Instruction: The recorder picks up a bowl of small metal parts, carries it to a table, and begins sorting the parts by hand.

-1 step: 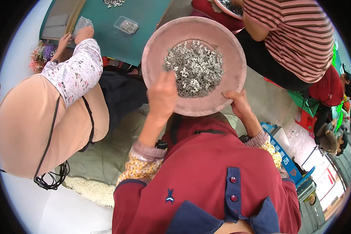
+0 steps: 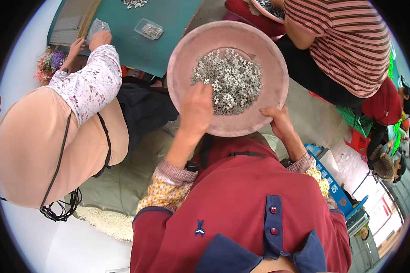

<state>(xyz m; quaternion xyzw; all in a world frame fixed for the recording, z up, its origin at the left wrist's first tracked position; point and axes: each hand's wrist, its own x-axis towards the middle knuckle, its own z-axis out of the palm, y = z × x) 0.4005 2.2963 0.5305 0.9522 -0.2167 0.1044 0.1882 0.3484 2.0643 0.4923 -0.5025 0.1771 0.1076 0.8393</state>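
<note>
A round, faded pink basin (image 2: 182,54) sits in front of me above my lap. Inside lies a heap of small silvery-grey metal pieces (image 2: 234,79), seemingly lobed in outline. My right hand (image 2: 281,122) grips the basin's near right rim, its thumb over the edge. Over the basin's left side is my left hand (image 2: 197,107), fingers curled together at the heap's left edge. Whatever those fingers hold, if anything, is hidden.
Left, a person in a floral sleeve (image 2: 93,75) handles a clear plastic bag (image 2: 98,28) by a green table (image 2: 123,50). A clear tray (image 2: 143,26) of metal pieces is on it. A striped-shirted person (image 2: 341,41) sits at right, near another basin (image 2: 265,10).
My left hand has shifted slightly right, further over the heap. The basin has moved a touch to the right and down, with my right hand still on its rim.
</note>
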